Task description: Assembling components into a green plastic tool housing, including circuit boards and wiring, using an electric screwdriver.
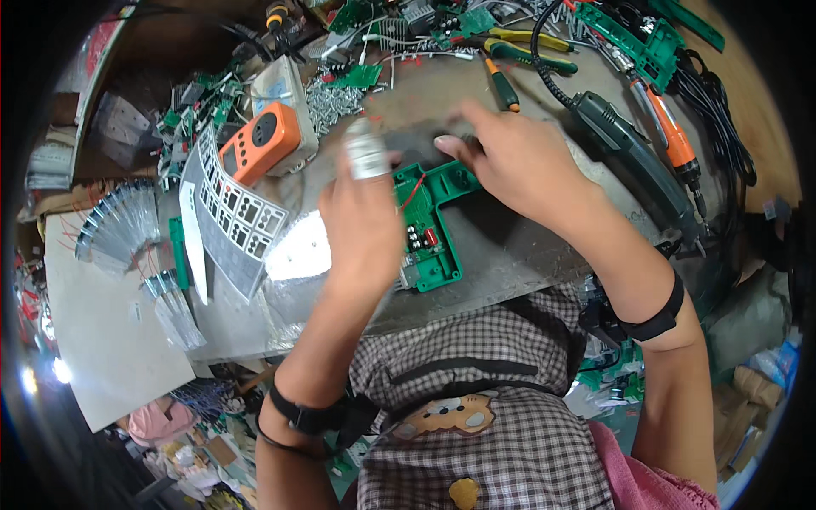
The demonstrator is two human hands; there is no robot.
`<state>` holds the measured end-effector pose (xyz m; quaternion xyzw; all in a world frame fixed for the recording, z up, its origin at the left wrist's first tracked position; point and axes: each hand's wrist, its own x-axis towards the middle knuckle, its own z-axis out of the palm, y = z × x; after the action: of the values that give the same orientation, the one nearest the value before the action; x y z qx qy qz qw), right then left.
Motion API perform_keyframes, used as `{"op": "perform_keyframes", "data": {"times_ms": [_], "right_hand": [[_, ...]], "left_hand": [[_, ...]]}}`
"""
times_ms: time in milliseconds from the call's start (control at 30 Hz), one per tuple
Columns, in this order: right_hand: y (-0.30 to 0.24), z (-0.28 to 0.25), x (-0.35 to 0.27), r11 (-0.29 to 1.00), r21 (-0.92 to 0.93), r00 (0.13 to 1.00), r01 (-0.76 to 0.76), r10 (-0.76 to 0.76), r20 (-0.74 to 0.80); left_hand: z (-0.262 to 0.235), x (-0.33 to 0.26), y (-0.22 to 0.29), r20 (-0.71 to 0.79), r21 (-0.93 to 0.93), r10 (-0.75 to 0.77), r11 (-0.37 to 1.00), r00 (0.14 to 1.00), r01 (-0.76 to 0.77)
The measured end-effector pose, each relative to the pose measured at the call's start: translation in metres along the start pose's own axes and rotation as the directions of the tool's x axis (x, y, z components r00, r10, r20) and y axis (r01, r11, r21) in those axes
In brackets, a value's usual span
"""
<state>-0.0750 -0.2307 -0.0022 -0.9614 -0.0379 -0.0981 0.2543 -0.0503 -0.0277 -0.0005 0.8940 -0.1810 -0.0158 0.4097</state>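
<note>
A green plastic housing (456,246) lies on the worktable in front of me, its inside facing up. In it sit a green circuit board (409,180), a red wire (414,194) and small red and black parts. My left hand (365,225), smeared by motion, is over the housing's left side; one finger is wrapped in white tape, and whether it grips anything is hidden. At the housing's upper right corner is my right hand (527,161), thumb and forefinger apart, with nothing seen between them. Whether its other fingers touch the housing I cannot tell.
Left are an orange meter (262,143) on a pale box, a sheet of black-and-white labels (229,200) and fanned metal strips (119,225). Screws (336,106), pliers (531,55) and a green-handled screwdriver (503,87) lie behind. Right are a dark corded tool (633,157) and an orange electric screwdriver (667,127).
</note>
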Motion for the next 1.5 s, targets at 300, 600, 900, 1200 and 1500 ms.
{"op": "perform_keyframes", "data": {"times_ms": [300, 600, 900, 1200, 1500], "right_hand": [[0.012, 0.017, -0.008, 0.983, 0.176, 0.986, 0.059, -0.030, -0.163], [0.019, 0.023, -0.013, 0.969, 0.238, 0.986, 0.061, -0.021, -0.167], [0.015, -0.001, -0.009, 0.957, 0.290, 0.998, -0.022, 0.038, -0.049], [0.083, -0.099, -0.106, 0.848, -0.307, 0.902, -0.431, 0.400, -0.162], [0.028, -0.149, -0.051, 0.435, 0.900, 0.974, -0.001, 0.204, -0.097]], "left_hand": [[0.016, -0.002, 0.027, -0.102, 0.314, 0.049, 0.949, 0.994, -0.015], [0.014, -0.001, 0.013, -0.016, 0.115, -0.155, 0.981, 0.988, 0.156], [0.015, 0.003, 0.032, 0.019, 0.274, -0.058, 0.961, 0.998, 0.051], [-0.071, 0.011, -0.021, 0.189, -0.226, 0.584, 0.808, 0.790, -0.544], [-0.049, 0.021, -0.040, 0.410, 0.035, 0.652, 0.688, 0.638, -0.725]]}}
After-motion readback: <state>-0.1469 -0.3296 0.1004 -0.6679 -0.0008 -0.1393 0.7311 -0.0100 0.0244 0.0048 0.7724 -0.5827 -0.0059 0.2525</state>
